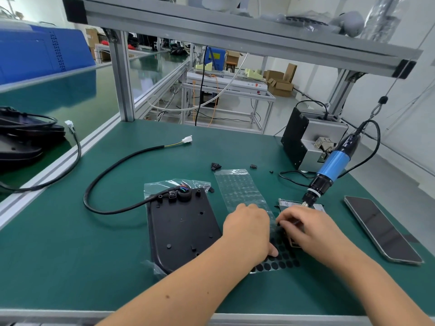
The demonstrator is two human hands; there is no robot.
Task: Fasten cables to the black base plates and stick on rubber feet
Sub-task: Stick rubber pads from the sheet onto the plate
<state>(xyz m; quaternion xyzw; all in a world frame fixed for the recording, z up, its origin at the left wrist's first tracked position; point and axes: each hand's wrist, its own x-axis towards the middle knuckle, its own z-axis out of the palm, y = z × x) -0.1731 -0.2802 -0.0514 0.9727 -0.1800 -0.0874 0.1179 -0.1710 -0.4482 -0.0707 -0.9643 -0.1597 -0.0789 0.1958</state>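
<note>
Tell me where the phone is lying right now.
The phone lies flat on the green mat at the far right, just right of the right hand and below the hanging electric screwdriver.

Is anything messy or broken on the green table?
Nothing looks broken. A few small black bits lie scattered on the green mat beyond the sticker sheet, and the black base plate sits on a crumpled clear bag.

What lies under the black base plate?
A clear plastic bag shows past the black base plate's far and near edges, on the green mat. Anything directly beneath is covered.
</note>
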